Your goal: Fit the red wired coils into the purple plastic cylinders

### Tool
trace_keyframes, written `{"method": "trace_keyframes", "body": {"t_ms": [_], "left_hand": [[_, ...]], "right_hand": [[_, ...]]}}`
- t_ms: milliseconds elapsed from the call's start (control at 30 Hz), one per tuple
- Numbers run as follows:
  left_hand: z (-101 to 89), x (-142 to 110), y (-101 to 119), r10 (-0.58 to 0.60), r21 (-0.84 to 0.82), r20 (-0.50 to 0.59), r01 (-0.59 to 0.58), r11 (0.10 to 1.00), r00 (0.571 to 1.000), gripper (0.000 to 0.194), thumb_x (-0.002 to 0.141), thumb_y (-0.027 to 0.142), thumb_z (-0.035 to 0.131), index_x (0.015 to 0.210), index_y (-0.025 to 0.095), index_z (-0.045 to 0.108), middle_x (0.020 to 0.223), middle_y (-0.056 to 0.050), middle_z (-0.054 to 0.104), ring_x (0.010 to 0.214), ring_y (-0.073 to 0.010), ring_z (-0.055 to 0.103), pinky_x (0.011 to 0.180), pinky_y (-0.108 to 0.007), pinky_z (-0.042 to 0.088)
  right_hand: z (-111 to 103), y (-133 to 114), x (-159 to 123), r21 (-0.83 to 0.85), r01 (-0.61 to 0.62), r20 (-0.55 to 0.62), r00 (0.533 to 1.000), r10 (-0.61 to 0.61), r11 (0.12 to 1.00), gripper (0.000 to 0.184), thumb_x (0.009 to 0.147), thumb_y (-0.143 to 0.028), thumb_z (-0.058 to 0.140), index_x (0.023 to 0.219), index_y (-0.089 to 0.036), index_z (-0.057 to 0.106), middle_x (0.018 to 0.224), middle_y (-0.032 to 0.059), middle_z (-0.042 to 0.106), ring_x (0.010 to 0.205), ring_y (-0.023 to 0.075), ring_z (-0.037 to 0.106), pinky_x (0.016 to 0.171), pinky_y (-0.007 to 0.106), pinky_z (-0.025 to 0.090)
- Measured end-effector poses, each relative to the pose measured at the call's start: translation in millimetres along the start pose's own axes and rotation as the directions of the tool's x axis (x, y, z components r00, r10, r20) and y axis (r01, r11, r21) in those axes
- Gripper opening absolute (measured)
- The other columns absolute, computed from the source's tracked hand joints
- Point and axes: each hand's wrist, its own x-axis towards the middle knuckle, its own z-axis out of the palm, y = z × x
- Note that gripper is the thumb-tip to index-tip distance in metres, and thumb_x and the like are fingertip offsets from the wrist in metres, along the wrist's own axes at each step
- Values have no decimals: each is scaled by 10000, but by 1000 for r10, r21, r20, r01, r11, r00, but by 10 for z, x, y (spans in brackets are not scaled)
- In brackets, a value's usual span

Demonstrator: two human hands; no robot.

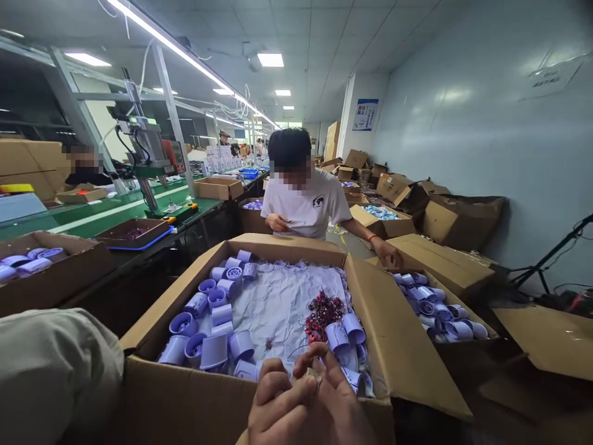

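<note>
Close together at the near edge of an open cardboard box (199, 386), my left hand (280, 405) and my right hand (336, 395) meet fingertip to fingertip. The fingers of both are curled and closed; whatever sits between them is too small and hidden to name. Inside the box, white crumpled paper (269, 290) lies under lavender plastic cups (214, 352), several along the left side. More lavender cups (338, 337) lie at the right, just beyond my right hand. A tangled pile of small red parts with wires (324, 312) rests by them. One small loose wired part (269, 343) lies on the paper.
Across the box sits a co-worker (301, 198), one hand (385, 252) near another box of lavender cups (440, 309) at the right. Left is a green workbench (204, 207) with a press machine (151, 148). Cartons (456, 222) line the right wall, near a tripod (551, 253).
</note>
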Motion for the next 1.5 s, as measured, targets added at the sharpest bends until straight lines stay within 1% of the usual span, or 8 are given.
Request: {"method": "trace_keyframes", "body": {"t_ms": [300,467,667,800,933,1267,1400,1500], "left_hand": [[-77,-72,-87,184,103,81,-192,976,980,320,793,138,626,1084,270,628,937,-51,752,874,-206,627,763,-324,528],[-125,-163,-198,-150,139,-53,156,978,987,217,748,117,619,908,253,674,889,-68,725,838,-225,626,726,-328,522],[-414,39,-439,-699,238,6,678,696,715,54,721,248,594,708,230,643,775,-60,663,793,-253,587,745,-361,467],[-570,182,-768,-826,511,167,670,540,538,140,638,203,580,758,194,653,861,-105,662,895,-306,575,822,-418,426],[-537,295,-999,-860,653,241,580,487,450,210,503,177,626,711,198,648,861,-113,658,943,-339,558,801,-415,420],[-441,338,-1098,-854,692,218,543,476,472,268,429,81,602,672,189,637,667,-42,643,859,-351,604,888,-521,337],[-492,419,-962,-780,382,160,691,614,605,369,576,256,649,941,200,654,986,-102,658,947,-308,582,866,-411,414],[-507,426,-816,-823,-8,69,825,565,564,427,556,337,716,959,212,652,1045,-73,639,991,-280,561,860,-351,441]], "right_hand": [[-311,-2,81,-381,210,-121,954,-273,900,196,668,-308,752,760,-240,592,823,-12,557,727,138,503,665,252,432],[-421,-1,115,-493,180,-165,941,-295,851,281,653,-349,767,861,-242,612,845,1,601,816,164,539,714,263,445],[-622,-42,148,-653,145,-218,904,-368,743,393,630,-446,767,930,-236,625,912,40,652,860,198,579,735,288,461],[-735,-103,238,-746,59,-197,932,-304,663,373,640,-517,736,805,-192,659,779,45,656,750,187,565,694,295,441],[-691,-164,313,-495,48,-163,976,-146,868,386,571,-529,781,643,-189,611,574,-21,552,552,119,467,563,263,393],[-440,-207,80,178,18,44,999,-26,984,410,501,-389,866,651,-230,519,585,-80,370,501,64,332,498,193,327],[-517,-301,178,-70,58,38,998,-55,996,397,555,-481,814,677,-229,533,621,-57,459,534,86,397,524,230,351],[-580,-367,455,-518,48,-9,998,-61,854,344,592,-465,786,726,-212,595,626,-38,527,554,107,449,527,248,361]]}}
